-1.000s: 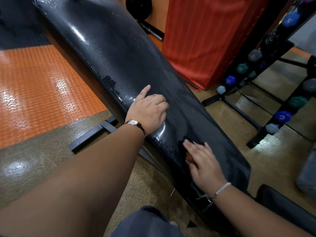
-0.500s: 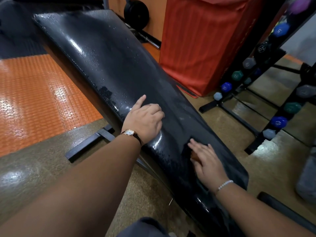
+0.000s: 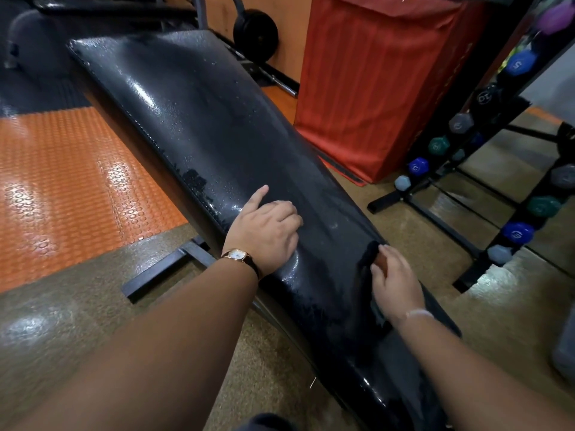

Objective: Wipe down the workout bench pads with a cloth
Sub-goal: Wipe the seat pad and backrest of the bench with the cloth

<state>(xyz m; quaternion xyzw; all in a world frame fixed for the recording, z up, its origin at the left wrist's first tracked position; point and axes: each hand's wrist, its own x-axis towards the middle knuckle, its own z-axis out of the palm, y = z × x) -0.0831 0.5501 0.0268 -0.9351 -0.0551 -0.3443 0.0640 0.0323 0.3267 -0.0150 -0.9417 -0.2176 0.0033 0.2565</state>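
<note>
A long black bench pad [image 3: 199,113] slopes from the top left to the bottom right, glossy and beaded with water drops. My left hand [image 3: 264,234], a watch on its wrist, rests on the pad's left edge with the fingers curled and the index finger pointing out; it holds nothing. My right hand [image 3: 395,284] presses flat on a dark cloth [image 3: 368,258] near the pad's right edge. The cloth is mostly hidden under the hand, with a small orange patch showing between the fingers.
A dumbbell rack [image 3: 485,126] with coloured weights stands close on the right. A red padded block [image 3: 373,88] sits behind the pad. An orange studded mat [image 3: 62,181] lies to the left, the bench's black foot bar [image 3: 161,269] beside it. A weight plate [image 3: 255,35] is at the back.
My right hand has slid the cloth up the pad and toward its right edge. My left hand has stayed on the left edge. The view has tilted up.
</note>
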